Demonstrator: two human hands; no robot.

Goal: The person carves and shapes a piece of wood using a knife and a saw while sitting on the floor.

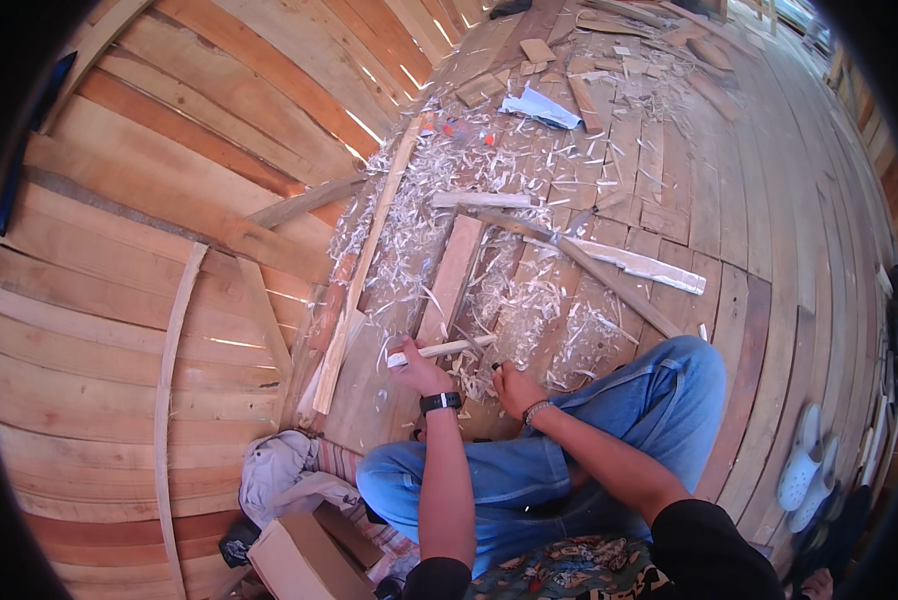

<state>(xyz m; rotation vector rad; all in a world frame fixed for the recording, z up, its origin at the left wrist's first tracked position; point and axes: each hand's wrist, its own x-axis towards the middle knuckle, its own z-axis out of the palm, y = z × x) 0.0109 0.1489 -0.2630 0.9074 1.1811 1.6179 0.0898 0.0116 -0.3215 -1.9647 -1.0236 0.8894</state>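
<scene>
In my left hand [422, 372] is one end of a pale whittled wooden stick [449, 349], which points to the right. A dark watch is on that wrist. My right hand [517, 391] is closed round the dark handle of a knife. Its thin blade [472, 343] slants up and left and meets or crosses the stick near its far end; whether it cuts in, I cannot tell. Just beyond my hands lies a reddish wooden board [453, 275] among curled wood shavings [529, 325].
A long-handled tool [619, 281] and a pale wooden piece [644, 265] lie ahead to the right. A long plank [374, 245] runs along the plank wall [99, 340] at left. A cardboard box [304, 560] stands near left, light clogs [804, 470] at right. Farther off lies bluish paper [541, 107].
</scene>
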